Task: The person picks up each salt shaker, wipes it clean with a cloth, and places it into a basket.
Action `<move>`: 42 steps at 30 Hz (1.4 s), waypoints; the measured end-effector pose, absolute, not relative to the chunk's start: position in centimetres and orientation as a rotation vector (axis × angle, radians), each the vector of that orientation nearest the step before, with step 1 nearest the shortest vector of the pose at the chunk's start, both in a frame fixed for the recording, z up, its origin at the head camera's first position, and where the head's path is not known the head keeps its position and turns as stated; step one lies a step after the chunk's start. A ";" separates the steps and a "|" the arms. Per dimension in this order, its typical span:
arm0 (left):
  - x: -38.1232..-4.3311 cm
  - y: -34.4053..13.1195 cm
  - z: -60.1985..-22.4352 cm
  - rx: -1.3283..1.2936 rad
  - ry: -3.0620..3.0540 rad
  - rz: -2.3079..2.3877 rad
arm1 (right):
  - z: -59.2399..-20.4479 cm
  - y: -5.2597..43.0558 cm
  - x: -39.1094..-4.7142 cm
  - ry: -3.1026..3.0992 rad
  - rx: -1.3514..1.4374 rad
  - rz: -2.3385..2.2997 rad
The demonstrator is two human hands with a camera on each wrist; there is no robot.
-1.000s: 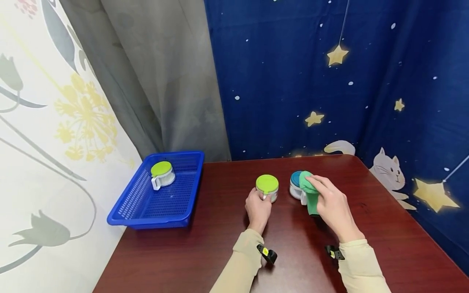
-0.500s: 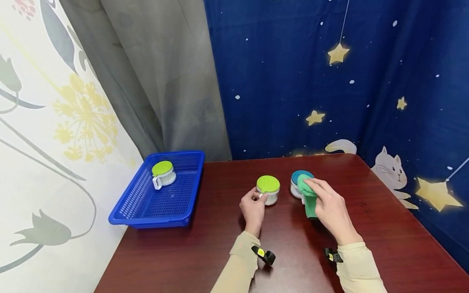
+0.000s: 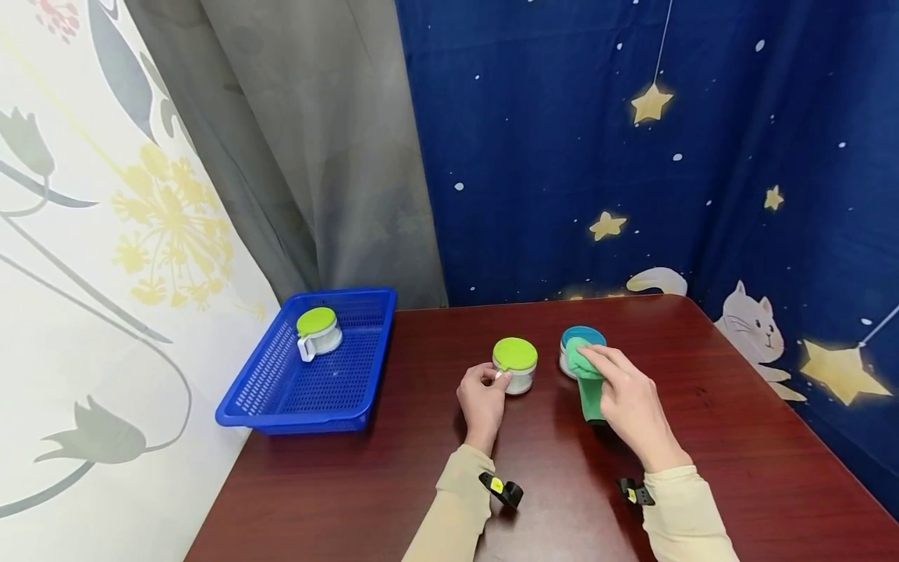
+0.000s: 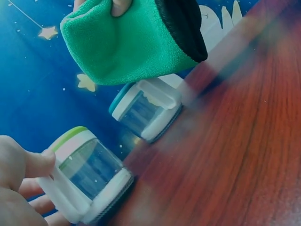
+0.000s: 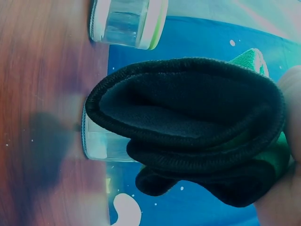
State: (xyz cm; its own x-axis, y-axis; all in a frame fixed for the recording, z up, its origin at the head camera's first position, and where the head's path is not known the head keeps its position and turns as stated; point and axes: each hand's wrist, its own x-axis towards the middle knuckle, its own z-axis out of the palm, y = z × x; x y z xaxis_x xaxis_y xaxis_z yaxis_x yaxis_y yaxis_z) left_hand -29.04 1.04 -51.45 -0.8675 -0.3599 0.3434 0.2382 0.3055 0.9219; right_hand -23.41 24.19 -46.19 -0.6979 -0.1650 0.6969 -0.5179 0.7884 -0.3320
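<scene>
My left hand (image 3: 483,398) pinches the white handle of a clear glass jar with a lime-green lid (image 3: 516,355); thumb and fingers lie on either side of the handle (image 4: 70,197) in the left wrist view. My right hand (image 3: 632,398) grips a folded green cloth (image 3: 591,396) with a dark edge. The cloth's bunched top overlaps the front of a blue-lidded jar (image 3: 593,335), which stands on the table to the right of the green-lidded one. In the right wrist view, the cloth's dark folds (image 5: 197,99) hide much of this jar (image 5: 106,143).
A blue plastic basket (image 3: 298,425) sits at the table's left side, holding another green-lidded jar (image 3: 325,337) with a white handle. The dark red wooden table (image 3: 435,375) ends at curtains behind and at a patterned wall on the left.
My right hand has drawn the cloth slightly left and toward me, so more of the blue lid shows. My left hand has swung a little left with the handle of its jar.
</scene>
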 end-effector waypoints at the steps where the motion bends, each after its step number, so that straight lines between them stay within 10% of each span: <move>1: -29.0 1.0 -51.5 0.093 -2.081 -1.601 | -46.3 24.2 -23.4 -2.303 0.503 0.682; 42: -24.9 -1.7 -42.6 -0.260 -1.910 -2.052 | -41.8 15.1 -20.5 -1.858 0.723 0.583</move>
